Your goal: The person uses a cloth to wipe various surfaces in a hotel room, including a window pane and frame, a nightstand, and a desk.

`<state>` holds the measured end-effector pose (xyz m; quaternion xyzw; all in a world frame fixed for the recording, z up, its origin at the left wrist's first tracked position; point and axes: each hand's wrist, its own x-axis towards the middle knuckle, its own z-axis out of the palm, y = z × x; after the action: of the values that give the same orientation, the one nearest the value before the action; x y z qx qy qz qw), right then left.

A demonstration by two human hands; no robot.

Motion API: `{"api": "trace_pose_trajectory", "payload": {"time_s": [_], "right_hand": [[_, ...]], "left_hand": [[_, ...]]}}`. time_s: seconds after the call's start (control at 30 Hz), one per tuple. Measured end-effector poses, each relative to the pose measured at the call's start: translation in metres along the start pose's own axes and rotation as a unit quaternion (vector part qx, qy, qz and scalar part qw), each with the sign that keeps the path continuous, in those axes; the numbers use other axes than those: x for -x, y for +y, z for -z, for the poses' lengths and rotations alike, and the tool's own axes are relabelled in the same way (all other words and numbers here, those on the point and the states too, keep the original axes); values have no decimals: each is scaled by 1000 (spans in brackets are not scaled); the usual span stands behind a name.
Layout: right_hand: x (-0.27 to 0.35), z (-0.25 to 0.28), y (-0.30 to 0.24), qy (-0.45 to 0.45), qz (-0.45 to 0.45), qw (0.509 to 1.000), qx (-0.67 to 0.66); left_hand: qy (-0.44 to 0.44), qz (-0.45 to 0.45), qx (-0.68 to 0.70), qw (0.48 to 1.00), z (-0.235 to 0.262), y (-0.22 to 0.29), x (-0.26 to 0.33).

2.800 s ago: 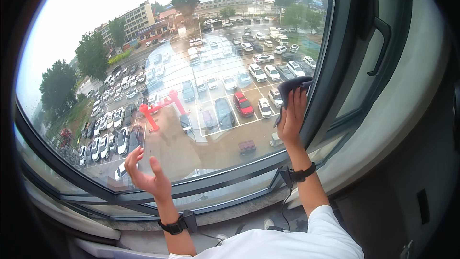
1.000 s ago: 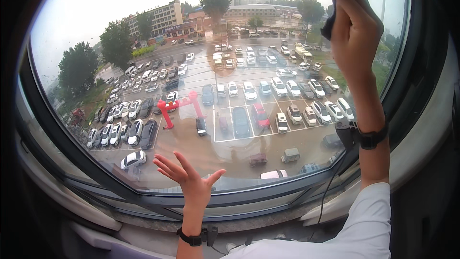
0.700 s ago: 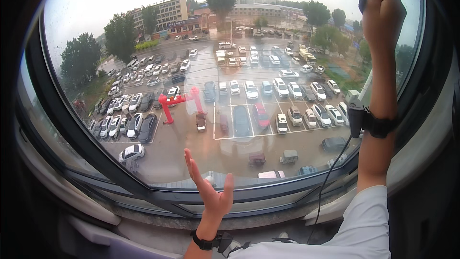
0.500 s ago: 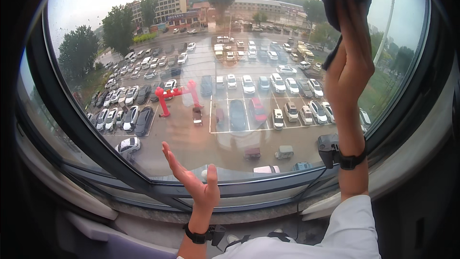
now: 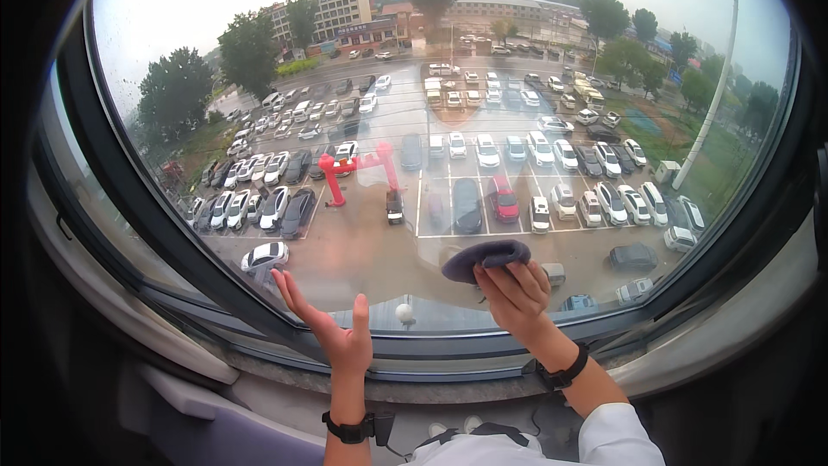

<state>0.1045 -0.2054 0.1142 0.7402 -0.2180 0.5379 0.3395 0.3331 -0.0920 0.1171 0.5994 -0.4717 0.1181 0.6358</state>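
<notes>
A dark grey folded cloth (image 5: 473, 264) is gripped in my right hand (image 5: 517, 298), whose fingers press over it in front of the lower part of a large window pane (image 5: 362, 250). Whether the cloth touches the glass I cannot tell for sure. My left hand (image 5: 332, 328) is raised near the lower left of the pane, its fingers and thumb apart and nothing in it. Both wrists wear black straps with a small dark device.
A dark window frame (image 5: 431, 347) surrounds the pane, with a stone sill (image 5: 405, 388) below it. A purple-grey padded surface (image 5: 224, 436) lies at the lower left. Beyond the glass spread a car park with many cars, a red inflatable arch (image 5: 358, 162), trees and buildings.
My right hand has come down with the cloth from the upper right of the pane to its lower middle. My left hand has shifted slightly and remains open.
</notes>
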Motion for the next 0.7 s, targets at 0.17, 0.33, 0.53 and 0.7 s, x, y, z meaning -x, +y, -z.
{"api": "trace_pose_trajectory", "payload": {"time_s": [0.17,0.33,0.53,0.7], "right_hand": [[58,-9,-31,-72,48,993,-86],[85,-20,-54,-87,39,987,-130],[76,-20,-60,-70,16,987,-142],[78,-19,-55,-108,4,984,-142]], "left_hand": [[-48,30,-53,997,9,15,-3],[-99,33,-119,987,45,12,-13],[-95,102,-99,985,68,7,9],[-97,80,-120,985,67,-4,18]]}}
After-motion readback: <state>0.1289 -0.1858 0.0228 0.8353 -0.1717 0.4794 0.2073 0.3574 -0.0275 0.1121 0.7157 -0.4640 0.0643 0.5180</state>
